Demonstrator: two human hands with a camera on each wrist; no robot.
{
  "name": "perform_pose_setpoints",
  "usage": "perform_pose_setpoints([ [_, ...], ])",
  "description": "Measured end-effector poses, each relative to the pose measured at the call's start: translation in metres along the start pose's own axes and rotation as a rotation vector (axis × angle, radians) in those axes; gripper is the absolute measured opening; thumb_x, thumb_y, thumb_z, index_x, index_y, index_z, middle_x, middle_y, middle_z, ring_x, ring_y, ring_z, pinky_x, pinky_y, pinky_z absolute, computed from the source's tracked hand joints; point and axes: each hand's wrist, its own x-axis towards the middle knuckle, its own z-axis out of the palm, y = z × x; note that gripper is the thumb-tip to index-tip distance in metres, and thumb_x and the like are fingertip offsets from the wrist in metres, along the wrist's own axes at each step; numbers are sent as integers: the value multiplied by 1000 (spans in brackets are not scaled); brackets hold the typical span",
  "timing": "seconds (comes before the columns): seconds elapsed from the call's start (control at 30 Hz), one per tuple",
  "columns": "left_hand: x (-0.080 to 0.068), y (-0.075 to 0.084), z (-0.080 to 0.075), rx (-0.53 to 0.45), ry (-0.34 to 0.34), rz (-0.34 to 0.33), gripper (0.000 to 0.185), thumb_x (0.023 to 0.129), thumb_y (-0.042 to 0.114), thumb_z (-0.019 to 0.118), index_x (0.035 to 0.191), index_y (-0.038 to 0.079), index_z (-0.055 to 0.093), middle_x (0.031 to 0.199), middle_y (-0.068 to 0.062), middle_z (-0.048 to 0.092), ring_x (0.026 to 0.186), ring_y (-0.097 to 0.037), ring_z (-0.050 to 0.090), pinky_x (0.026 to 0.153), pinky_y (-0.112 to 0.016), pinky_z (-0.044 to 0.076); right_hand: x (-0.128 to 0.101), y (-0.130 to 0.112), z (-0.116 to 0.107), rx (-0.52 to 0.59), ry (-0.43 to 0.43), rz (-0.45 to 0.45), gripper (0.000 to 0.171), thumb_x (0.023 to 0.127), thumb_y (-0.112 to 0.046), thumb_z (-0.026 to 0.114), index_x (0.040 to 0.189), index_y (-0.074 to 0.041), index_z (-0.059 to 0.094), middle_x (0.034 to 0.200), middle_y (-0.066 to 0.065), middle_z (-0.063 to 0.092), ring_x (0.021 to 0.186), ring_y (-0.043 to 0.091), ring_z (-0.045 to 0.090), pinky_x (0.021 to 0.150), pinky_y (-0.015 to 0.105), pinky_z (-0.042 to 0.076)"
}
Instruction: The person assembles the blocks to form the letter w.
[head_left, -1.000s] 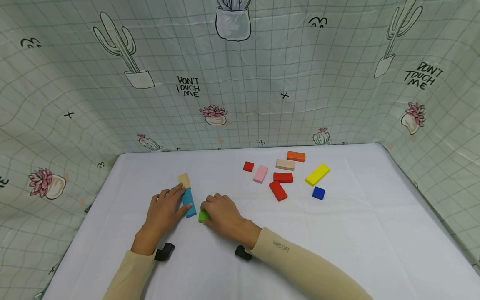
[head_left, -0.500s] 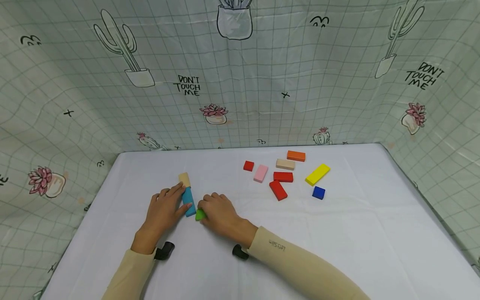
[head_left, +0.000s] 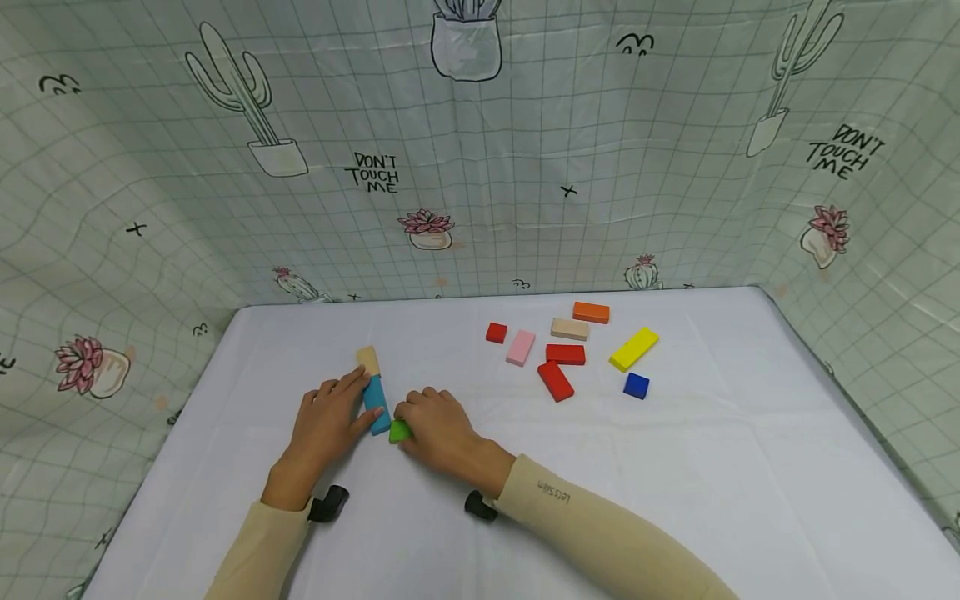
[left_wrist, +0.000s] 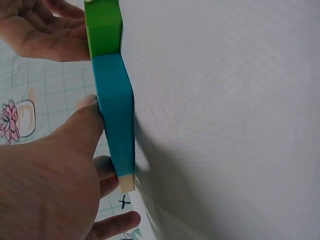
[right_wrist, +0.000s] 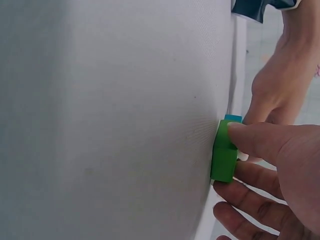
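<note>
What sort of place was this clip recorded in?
Probably a staged tabletop recording booth, not a lived-in room: a white-covered table walled on three sides by a cactus-print grid sheet, with only coloured wooden blocks such as the yellow block laid out.

The left hand (head_left: pixel 324 427) lies flat on the white table (head_left: pixel 675 467), touching the side of a blue block (head_left: pixel 377 403). A tan block (head_left: pixel 368 360) sits at the blue block's far end. The right hand (head_left: pixel 438 427) pinches a green block (head_left: pixel 399 431) at its near end.
</note>
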Motion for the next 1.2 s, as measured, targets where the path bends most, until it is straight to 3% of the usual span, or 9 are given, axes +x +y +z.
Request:
perform_pose_setpoints([
  [0.23, -1, 1, 0, 0, -6, -2, 62, 98, 31, 77, 147, -1, 58, 157, -20, 53, 132, -48, 55, 104, -66, 45, -4, 6, -5, 5, -14, 38, 33, 94, -31, 83, 122, -15, 78, 113, -2, 74, 101, 14, 64, 90, 28, 53],
  [0.4, -2, 2, -2, -4, -12, -8, 62, 98, 30, 77, 147, -2, 58, 157, -20, 52, 133, -48, 55, 105, -67, 45, -12, 21, -13, 75, 9, 73, 35, 96, -30, 80, 125, -12, 76, 116, 1, 73, 107, 19, 65, 95, 34, 54],
  [0.73, -1, 2, -3, -12, -41, -18, 62, 100, 29, 75, 149, -2, 56, 159, -20, 50, 135, -48, 52, 107, -67, 43, -28, 73, -27, 206, 95, 199, 46, 93, -23, 83, 134, -5, 69, 132, 10, 68, 121, 30, 61, 106, 48, 50],
  [1.2, 0, 1, -2, -15, -45, -16, 61, 101, 29, 74, 150, -2, 55, 160, -21, 49, 135, -49, 52, 108, -67, 42, -41, 144, -46, 138, 54, 341, 71, 95, -27, 80, 153, 0, 50, 153, 21, 52, 140, 43, 46, 124, 57, 33],
])
